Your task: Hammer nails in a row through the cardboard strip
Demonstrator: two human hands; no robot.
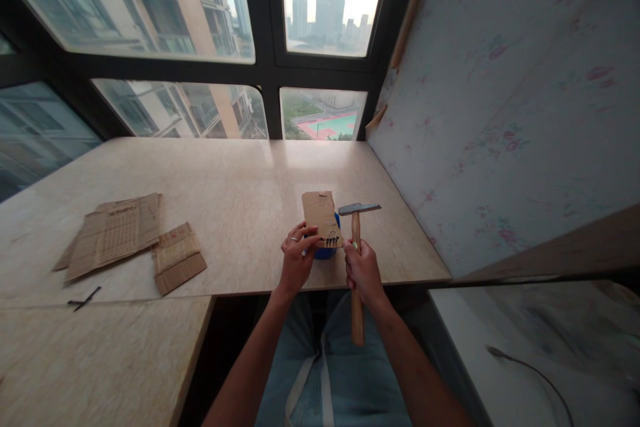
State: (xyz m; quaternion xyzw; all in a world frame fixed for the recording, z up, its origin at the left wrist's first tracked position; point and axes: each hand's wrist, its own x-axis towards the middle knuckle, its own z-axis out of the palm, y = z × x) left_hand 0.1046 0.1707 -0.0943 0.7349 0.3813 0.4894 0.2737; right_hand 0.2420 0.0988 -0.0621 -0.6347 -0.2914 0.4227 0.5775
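Note:
A small piece of cardboard (pixel 320 210) is held tilted up by my left hand (pixel 297 253), whose fingers pinch its lower left edge; a ring shows on one finger. Several dark screws or nails (pixel 331 240) sit in a row along the cardboard's lower edge. My right hand (pixel 364 270) is wrapped around the wooden handle of a hammer (pixel 357 227), its metal head up and its handle end hanging down past the sill edge. The right fingertips are close to the cardboard's lower right corner. Behind the cardboard, a blue object (pixel 325 253) is mostly hidden.
Flattened cardboard sheets (pixel 117 233) and a smaller folded cardboard piece (pixel 179 257) lie on the left of the stone sill (pixel 235 213). Black strips (pixel 85 299) lie nearer. A papered wall (pixel 500 113) rises on the right, above a white surface (pixel 480 333) with a cable (pixel 530 367).

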